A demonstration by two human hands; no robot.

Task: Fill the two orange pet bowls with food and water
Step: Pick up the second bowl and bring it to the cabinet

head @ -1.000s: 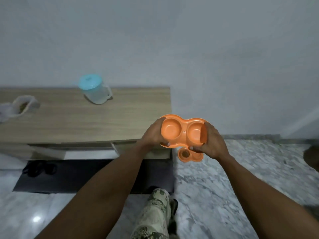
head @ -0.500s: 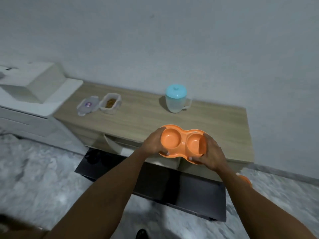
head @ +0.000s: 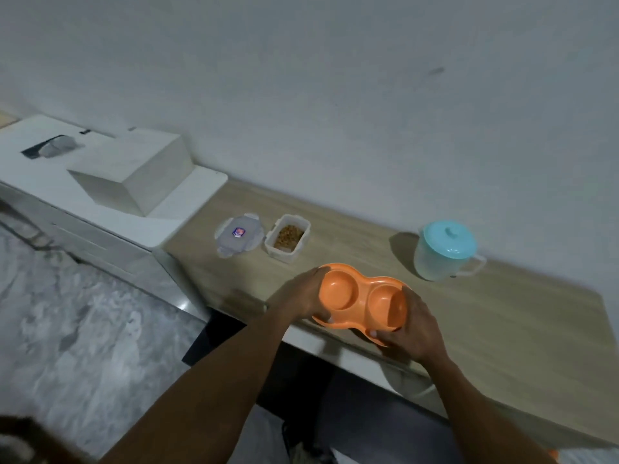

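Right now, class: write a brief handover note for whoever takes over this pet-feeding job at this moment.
Left hand grips the left end of the orange double bowl; right hand grips its right end, over the front edge of the wooden counter.
Food container stands open on the counter, lid beside it; blue-lidded jug stands further right.
Done: container opened; both wells empty.
Left: set bowl down, fill one well with food, the other with water.
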